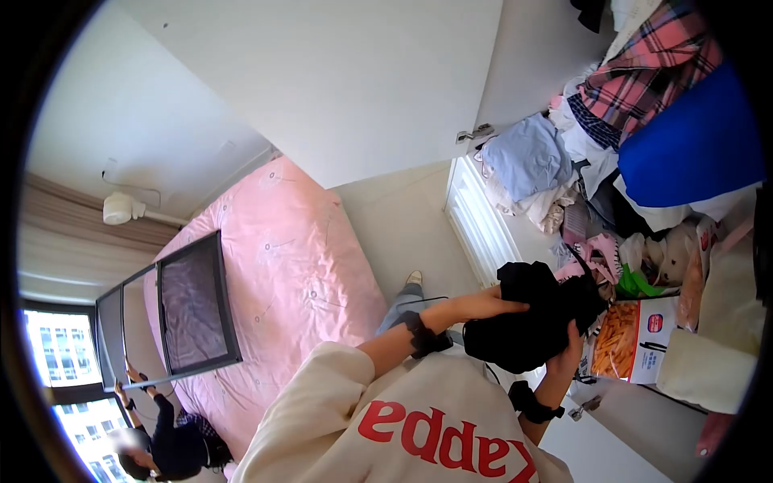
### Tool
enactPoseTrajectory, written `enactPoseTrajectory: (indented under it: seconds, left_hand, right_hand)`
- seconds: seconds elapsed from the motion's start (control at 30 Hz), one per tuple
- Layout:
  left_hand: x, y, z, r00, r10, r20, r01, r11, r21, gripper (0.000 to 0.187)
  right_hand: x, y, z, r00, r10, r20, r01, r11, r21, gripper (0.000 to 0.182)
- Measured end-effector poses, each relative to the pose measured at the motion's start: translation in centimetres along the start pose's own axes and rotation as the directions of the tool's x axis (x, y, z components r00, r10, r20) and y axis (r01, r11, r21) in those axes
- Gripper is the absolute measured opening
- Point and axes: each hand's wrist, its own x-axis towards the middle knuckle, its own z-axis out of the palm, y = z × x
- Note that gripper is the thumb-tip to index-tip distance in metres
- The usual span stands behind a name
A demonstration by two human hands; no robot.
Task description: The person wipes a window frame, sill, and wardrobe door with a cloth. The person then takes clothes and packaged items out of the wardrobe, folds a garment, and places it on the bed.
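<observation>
A soft black cloth bundle (519, 334) is between my two hands, in front of the wardrobe; its exact kind I cannot make out. My left hand (487, 306) grips its near left side, the thumb lying over the fabric. Around the lower right edge curls my right hand (566, 354), its fingers partly hidden by the cloth. A thin dark strap or strip (581, 262) sticks up at the bundle's far end. Just beyond it lie a pink item with a black-and-white edge (600, 256) and a box printed with fries (624, 342).
Folded and heaped clothes (527, 157), a blue fabric piece (692, 141) and plastic bags fill the wardrobe. A white door (338, 80) stands above. To the left is a pink-covered bed (298, 258). Near the windows another person (173, 439) holds a dark-framed screen (193, 302).
</observation>
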Motion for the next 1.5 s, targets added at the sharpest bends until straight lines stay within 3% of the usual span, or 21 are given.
enactPoseTrajectory:
  seconds: [0.17,0.37,0.67,0.73,0.8,0.87,0.97,1.07,1.1,1.17,1.23,1.27,1.33,1.43,1.5]
  left_hand:
    - [-0.8,-0.3,-0.1,0.996,0.031,-0.086,-0.035,0.998,-0.051,0.056]
    - [-1.2,-0.1,0.4,0.979,0.094,-0.179,-0.108,0.992,-0.072,0.057]
    - [-0.7,0.4,0.6,0.96,0.094,-0.265,-0.101,0.995,-0.013,0.053]
    - [-0.6,0.6,1.2,0.947,0.1,-0.304,-0.117,0.992,-0.038,0.05]
    - [-0.5,1.3,0.9,0.966,-0.026,-0.258,-0.029,0.978,-0.205,0.047]
    - [0.1,1.6,0.6,0.938,-0.047,-0.343,-0.022,0.981,-0.194,0.043]
    - [2.0,0.3,-0.3,0.838,0.312,-0.448,-0.372,0.927,-0.051,0.043]
    - [1.8,1.3,-1.7,0.887,0.087,-0.453,-0.183,0.968,-0.173,0.042]
    - [2.2,1.3,-2.7,0.906,0.005,-0.423,-0.118,0.964,-0.24,0.04]
    - [3.1,1.7,-4.1,0.935,0.036,-0.352,-0.092,0.985,-0.144,0.039]
    - [3.5,3.2,-5.5,0.957,0.041,-0.289,-0.056,0.998,-0.042,0.038]
    - [3.5,4.1,-6.0,0.965,0.017,-0.26,-0.019,1.0,-0.007,0.038]
    - [3.9,4.3,-6.3,0.975,0.022,-0.223,-0.014,0.999,0.04,0.038]
    - [4.9,5.3,-6.9,0.974,0.091,-0.209,-0.069,0.992,0.11,0.039]
    - [5.6,6.3,-7.3,0.973,0.135,-0.189,-0.102,0.98,0.174,0.04]
  right_hand:
    - [1.1,-0.1,1.0,0.999,0.03,-0.013,-0.031,0.997,-0.073,0.051]
    - [1.9,-0.5,1.1,0.994,0.036,0.105,-0.023,0.992,-0.128,0.05]
    - [2.1,-0.9,1.0,0.99,0.006,0.141,0.002,0.998,-0.058,0.05]
    - [2.2,-1.1,0.5,0.995,0.021,0.1,-0.015,0.998,-0.063,0.048]
    - [1.5,-2.1,1.3,0.997,0.026,0.067,-0.027,0.999,0.016,0.047]
    - [1.0,-2.6,1.2,0.999,-0.032,-0.039,0.024,0.981,-0.192,0.044]
    - [0.9,-2.0,0.9,1.0,0.007,-0.012,-0.008,1.0,-0.03,0.045]
    - [1.3,-0.6,-0.8,0.995,0.024,0.098,-0.008,0.988,-0.155,0.044]
    - [1.2,-0.6,-0.7,0.992,-0.006,0.125,0.042,0.957,-0.288,0.042]
    - [1.5,-1.2,0.0,0.983,-0.11,0.147,0.167,0.87,-0.465,0.041]
    - [2.5,-0.9,0.3,0.96,-0.222,0.17,0.278,0.699,-0.659,0.038]
    - [2.6,-0.9,-0.2,0.963,-0.231,0.137,0.24,0.515,-0.823,0.036]
    - [2.6,-1.4,1.0,0.962,-0.236,0.134,0.226,0.425,-0.876,0.043]
    - [3.6,-0.6,1.2,0.932,-0.362,0.009,0.214,0.53,-0.82,0.06]
    - [3.5,-1.6,2.0,0.95,-0.311,0.006,0.176,0.52,-0.836,0.072]
